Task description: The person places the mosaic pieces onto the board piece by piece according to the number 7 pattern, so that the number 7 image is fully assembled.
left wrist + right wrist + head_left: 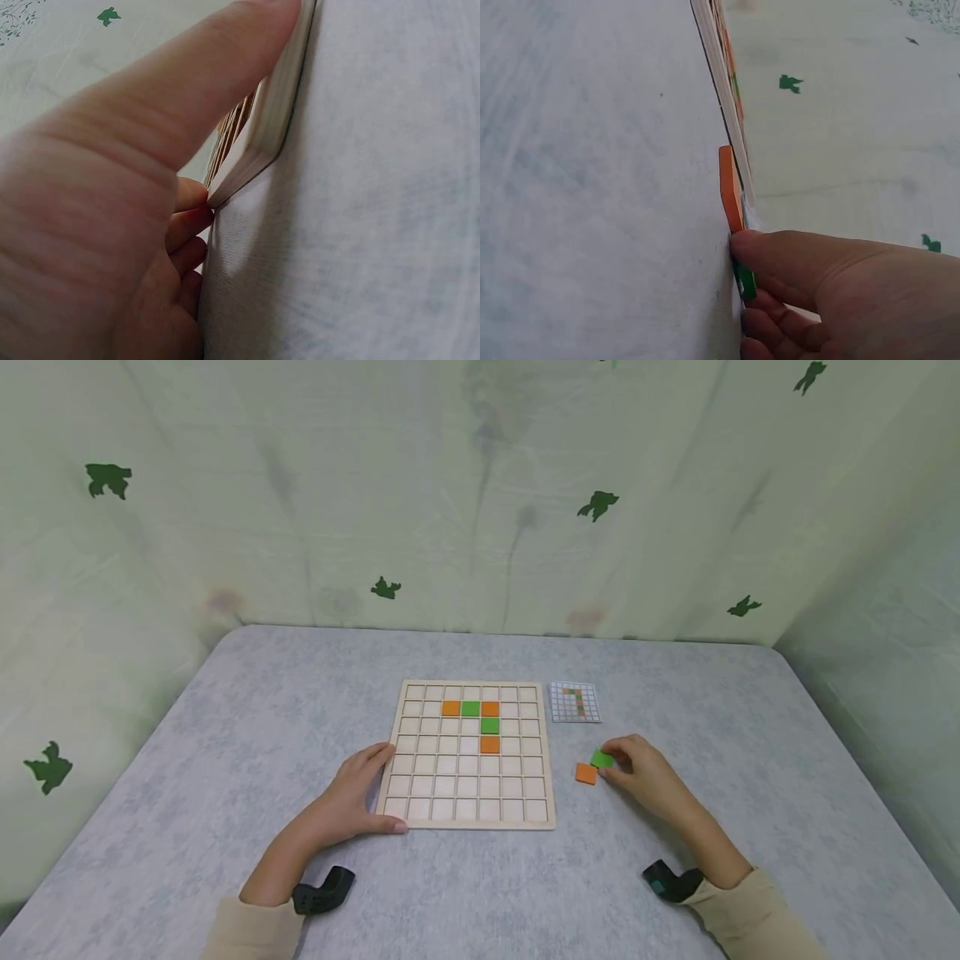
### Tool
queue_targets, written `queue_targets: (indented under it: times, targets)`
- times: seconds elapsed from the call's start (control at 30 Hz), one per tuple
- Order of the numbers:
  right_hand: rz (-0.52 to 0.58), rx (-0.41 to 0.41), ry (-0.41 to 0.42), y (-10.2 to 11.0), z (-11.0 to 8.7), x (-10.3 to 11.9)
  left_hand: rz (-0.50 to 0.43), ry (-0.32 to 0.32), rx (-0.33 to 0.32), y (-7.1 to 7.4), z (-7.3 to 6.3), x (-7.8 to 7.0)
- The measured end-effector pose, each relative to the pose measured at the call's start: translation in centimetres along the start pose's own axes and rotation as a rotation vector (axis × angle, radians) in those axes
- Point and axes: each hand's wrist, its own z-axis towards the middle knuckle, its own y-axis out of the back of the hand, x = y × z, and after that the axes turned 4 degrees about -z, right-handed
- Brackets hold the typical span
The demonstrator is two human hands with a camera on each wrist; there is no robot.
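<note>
A square wooden grid board [446, 765] lies on the table, with orange and green tiles in several of its cells. My left hand [347, 797] spans the board's near left corner, its thumb along the front edge and its fingers at the left edge. To the right of the board, my right hand [647, 774] pinches a green square tile [602, 759] between thumb and fingers. Touching that tile's corner in the head view is a loose orange tile [586, 774]. From the right wrist, the green tile [745, 281] shows edge-on, partly hidden by the thumb.
A small pattern card [576, 702] with a printed grid lies beside the board's upper right. The grey table [300, 693] ends at a pale curtain [420, 510] with green leaf-like shapes. A black device [324, 891] sits at each wrist.
</note>
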Motion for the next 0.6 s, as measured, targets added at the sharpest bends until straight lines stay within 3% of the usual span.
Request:
queue_targets:
  times: [0.17,0.4,0.6]
  targets:
    - [0.039,-0.004,0.020,0.5,0.4,1.2,0.005,0.003,0.003,0.0,0.0,0.0]
    - [0.132,-0.045,0.185,0.8,1.5,4.5,0.006,0.002,0.000,0.0,0.0,0.0]
    - [0.169,-0.035,0.272,-0.7,2.9,6.7,0.005,-0.002,0.001,0.1,0.0,0.0]
